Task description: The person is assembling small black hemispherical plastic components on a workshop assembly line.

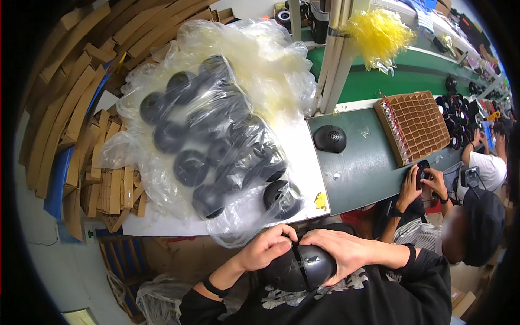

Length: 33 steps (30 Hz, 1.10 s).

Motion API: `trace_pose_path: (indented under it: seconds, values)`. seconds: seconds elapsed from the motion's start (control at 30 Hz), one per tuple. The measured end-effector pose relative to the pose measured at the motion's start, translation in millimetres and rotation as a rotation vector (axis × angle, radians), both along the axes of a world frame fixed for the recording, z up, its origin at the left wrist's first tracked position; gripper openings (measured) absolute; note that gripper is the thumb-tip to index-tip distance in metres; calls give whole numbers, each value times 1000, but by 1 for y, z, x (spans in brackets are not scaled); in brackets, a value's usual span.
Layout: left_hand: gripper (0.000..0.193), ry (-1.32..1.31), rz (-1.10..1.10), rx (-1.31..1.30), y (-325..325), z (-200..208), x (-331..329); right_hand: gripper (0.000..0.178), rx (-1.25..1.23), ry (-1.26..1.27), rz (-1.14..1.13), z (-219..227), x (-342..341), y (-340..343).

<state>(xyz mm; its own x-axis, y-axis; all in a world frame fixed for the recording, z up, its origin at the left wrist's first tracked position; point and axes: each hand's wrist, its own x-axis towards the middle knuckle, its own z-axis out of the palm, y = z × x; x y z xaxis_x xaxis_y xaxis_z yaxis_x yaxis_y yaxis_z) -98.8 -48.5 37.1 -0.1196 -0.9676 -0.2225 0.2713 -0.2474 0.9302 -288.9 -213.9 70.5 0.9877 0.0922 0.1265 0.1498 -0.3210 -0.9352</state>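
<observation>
Close to my body I hold a glossy black round plastic shell (292, 268) in both hands. A dark slit runs between its left and right parts, and small clear bits lie across it. My left hand (269, 248) is closed on the left part, with thumb and index finger near the slit. Around the right part curls my right hand (341, 250), fingers over the top and side. Past my hands, several similar black shells (190, 167) lie under a big clear plastic bag (260, 59) on the white table (179, 227). One shell (283, 199) sits by the table's near edge.
On the green bench mat (352, 184) to the right stand a black dome with holes (330, 139) and a cardboard divider box (425, 122). A co-worker's hands (414, 187) hold a dark part there. Cardboard dividers (59, 114) are stacked at left. Yellow strips (376, 35) hang from a post.
</observation>
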Motion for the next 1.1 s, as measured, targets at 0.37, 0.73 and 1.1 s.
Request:
trace_pose_path:
  seconds: [0.37, 0.73, 1.1]
  values:
    - [19, 151, -38, 26, -11, -13, 8, 83, 85, 2, 50, 5, 10, -11]
    - [17, 201, 46, 63, -16, -16, 1, 29, -325, -108, -93, 36, 23, -2]
    - [20, 54, 14, 183, -37, -37, 3, 11, -205, 69, -52, 35, 32, -22]
